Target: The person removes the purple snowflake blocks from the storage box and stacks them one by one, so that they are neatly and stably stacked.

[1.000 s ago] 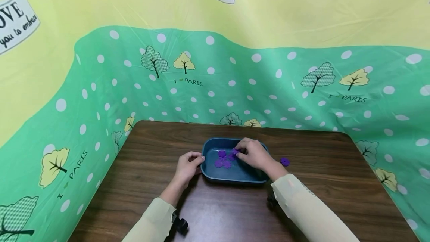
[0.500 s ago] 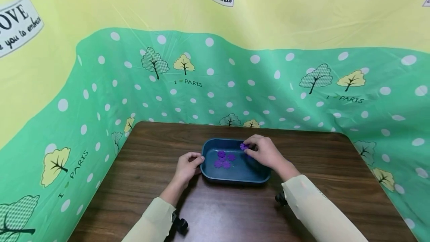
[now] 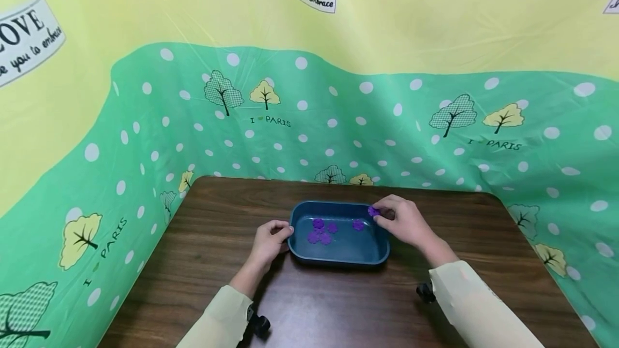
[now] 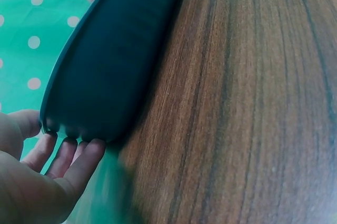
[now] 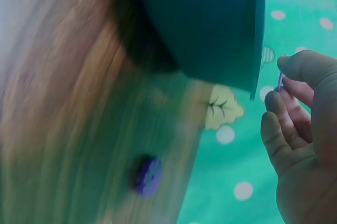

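Observation:
My left hand grips the left end of a dark blue rectangular tray; in the left wrist view its thumb is at the rim and its fingers press the outer wall. My right hand pinches a thin purple flower-shaped piece between thumb and fingertips, at the tray's right rim. Several similar purple flower pieces lie in the tray's left half. One more flower piece lies alone toward the right inside it.
A thicker purple flower-shaped item lies on the wooden table beyond the tray's right end, hidden behind the right hand in the head view. Green and yellow patterned cloth hangs behind the table.
My right hand has moved rightward from over the tray's middle to its right rim, carrying the pinched flower piece. Another piece now shows in the tray's right part. The left hand stays put.

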Demonstrator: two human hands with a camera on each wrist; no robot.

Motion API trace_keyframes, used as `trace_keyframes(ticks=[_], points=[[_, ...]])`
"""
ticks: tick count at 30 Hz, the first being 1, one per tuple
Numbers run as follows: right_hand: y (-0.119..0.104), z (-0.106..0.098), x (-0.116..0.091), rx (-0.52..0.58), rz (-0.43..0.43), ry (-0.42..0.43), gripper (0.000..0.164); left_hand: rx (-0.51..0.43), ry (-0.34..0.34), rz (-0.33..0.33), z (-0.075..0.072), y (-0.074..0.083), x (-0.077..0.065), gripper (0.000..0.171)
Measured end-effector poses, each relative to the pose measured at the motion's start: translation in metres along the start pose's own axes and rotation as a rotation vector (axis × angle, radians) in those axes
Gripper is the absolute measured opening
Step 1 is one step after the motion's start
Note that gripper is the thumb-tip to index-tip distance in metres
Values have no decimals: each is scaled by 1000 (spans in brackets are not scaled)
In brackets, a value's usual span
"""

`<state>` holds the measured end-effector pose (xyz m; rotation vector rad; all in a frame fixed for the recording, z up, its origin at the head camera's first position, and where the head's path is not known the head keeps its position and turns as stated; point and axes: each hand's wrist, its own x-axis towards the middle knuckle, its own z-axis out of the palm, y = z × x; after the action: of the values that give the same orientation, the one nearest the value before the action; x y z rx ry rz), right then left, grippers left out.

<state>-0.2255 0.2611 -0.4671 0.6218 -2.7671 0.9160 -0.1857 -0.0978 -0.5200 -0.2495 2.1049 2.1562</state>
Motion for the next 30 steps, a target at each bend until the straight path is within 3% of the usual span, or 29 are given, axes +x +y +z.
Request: trace_keyframes(ticks=[14, 30], points=[[38, -13, -29, -59, 48, 48, 20, -33, -4, -6, -1, 0, 2, 30], [72, -11, -57, -126, 140, 28, 20, -36, -17, -1, -2, -3, 4, 31]])
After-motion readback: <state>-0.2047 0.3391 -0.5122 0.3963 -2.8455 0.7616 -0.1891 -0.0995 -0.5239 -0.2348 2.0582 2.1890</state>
